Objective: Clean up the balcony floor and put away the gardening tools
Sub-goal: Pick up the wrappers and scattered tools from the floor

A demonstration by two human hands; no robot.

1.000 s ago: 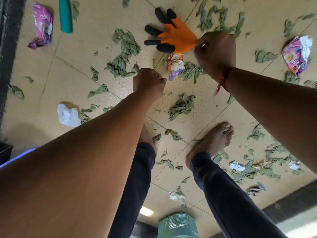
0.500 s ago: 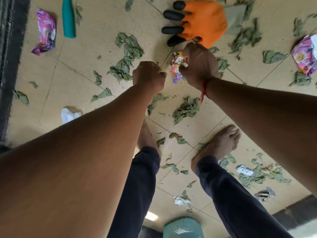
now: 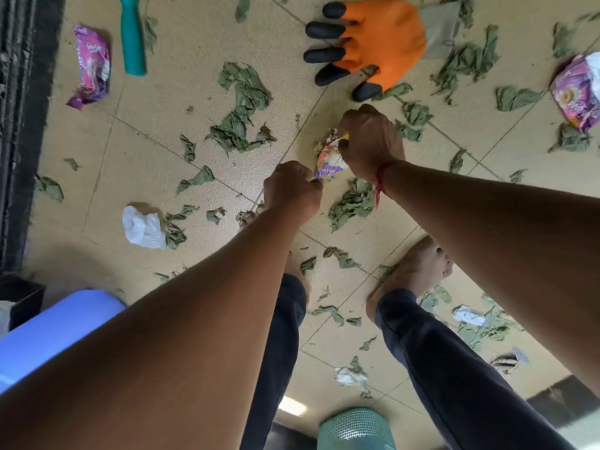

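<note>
While the person is bending over the tiled balcony floor (image 3: 156, 177), the right hand (image 3: 371, 141) is gripping a crumpled snack wrapper (image 3: 328, 157), fingers curled around its upper end. Half a second ago that hand was only just closing on the wrapper; now the left hand (image 3: 292, 190) has come up beside it, and the wrapper's purple lower tip is touching its knuckles. The left hand is curled into a fist, and I cannot tell whether it is holding anything.

An orange gardening glove (image 3: 386, 40) with black fingertips and a grey cuff is lying flat on the tiles just beyond the right hand, which was pinching its cuff a second ago.

Print on the held wrapper is too crumpled to read, and the lettering on the pink wrapper at left (image 3: 91, 66) and the pink wrapper at right (image 3: 578, 92) is blurred.

A teal tool handle (image 3: 131, 40) is lying near the left wrapper. Dried green leaves (image 3: 240, 108) are lying scattered across most tiles, and a white plastic scrap (image 3: 143, 227) is sitting left of the arms. A dark door track (image 3: 19, 125) is bordering the floor on the left. Bare tile is showing between the handle and the glove. A green mesh bin (image 3: 355, 430) is standing behind the bare feet.
</note>
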